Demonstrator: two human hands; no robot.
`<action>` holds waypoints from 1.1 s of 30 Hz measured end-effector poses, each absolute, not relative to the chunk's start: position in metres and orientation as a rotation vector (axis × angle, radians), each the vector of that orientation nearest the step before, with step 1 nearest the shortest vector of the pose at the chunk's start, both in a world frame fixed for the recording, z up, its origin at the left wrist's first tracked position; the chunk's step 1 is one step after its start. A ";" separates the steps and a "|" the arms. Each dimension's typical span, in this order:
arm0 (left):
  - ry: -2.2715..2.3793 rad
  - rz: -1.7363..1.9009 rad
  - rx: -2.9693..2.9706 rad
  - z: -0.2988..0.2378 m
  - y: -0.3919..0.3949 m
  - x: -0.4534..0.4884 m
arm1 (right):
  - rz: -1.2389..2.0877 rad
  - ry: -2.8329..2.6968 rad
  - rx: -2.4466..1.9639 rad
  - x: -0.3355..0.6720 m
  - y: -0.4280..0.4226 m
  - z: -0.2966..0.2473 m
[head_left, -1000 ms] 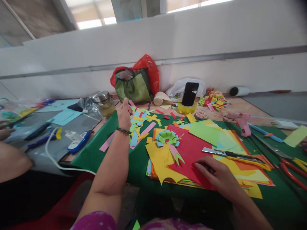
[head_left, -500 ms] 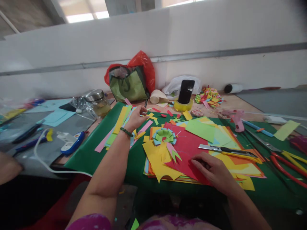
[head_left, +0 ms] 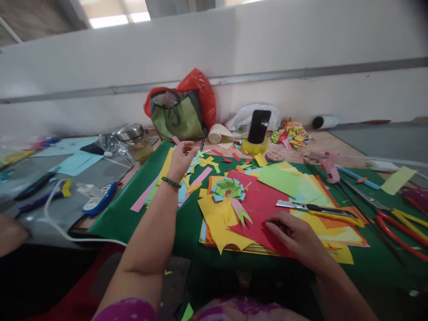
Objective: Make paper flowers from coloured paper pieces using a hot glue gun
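My left hand (head_left: pixel 182 159) hovers above cut paper strips at the back left of the green mat (head_left: pixel 117 209). Its fingers are loosely stretched and apart, with nothing visible in them. Beneath it are yellow strips (head_left: pixel 165 171) and a pink strip (head_left: pixel 144 195). My right hand (head_left: pixel 296 236) rests, fingers loosely bent, on the lower edge of a red paper sheet (head_left: pixel 264 196). Left of that hand sits a green and blue folded-paper rosette (head_left: pixel 228 190) with pink and green notched tails (head_left: pixel 241 211). A yellow sheet (head_left: pixel 217 223) lies under the tails.
Right of the paper stack lie a utility knife (head_left: pixel 317 209), scissors (head_left: pixel 377 205) and a pink glue gun (head_left: pixel 329 166). Behind stand a phone (head_left: pixel 259 127) on a tape roll (head_left: pixel 254 146), a green bag (head_left: pixel 179 116) and a glass jar (head_left: pixel 135 145). A white cable (head_left: pixel 60 227) crosses at left.
My left hand has moved slightly left and back over the strips, uncovering small green and blue pieces. My right hand stays on the red sheet.
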State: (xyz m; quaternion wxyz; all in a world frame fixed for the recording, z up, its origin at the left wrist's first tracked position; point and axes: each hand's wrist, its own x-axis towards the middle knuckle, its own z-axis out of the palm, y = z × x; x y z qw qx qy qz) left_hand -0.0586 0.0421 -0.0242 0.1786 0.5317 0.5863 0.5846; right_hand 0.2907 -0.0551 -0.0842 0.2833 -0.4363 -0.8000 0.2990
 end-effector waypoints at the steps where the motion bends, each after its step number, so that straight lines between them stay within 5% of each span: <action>1: 1.667 1.659 1.485 -0.024 0.042 -0.061 | 0.800 -2.141 -1.170 0.291 -0.055 -0.084; 27: 1.671 1.343 1.661 -0.023 0.036 -0.050 | 0.760 -2.173 -1.166 0.288 -0.055 -0.082; 33: 1.275 0.914 1.686 -0.011 0.015 -0.037 | 0.494 -2.077 -1.083 0.292 -0.063 -0.076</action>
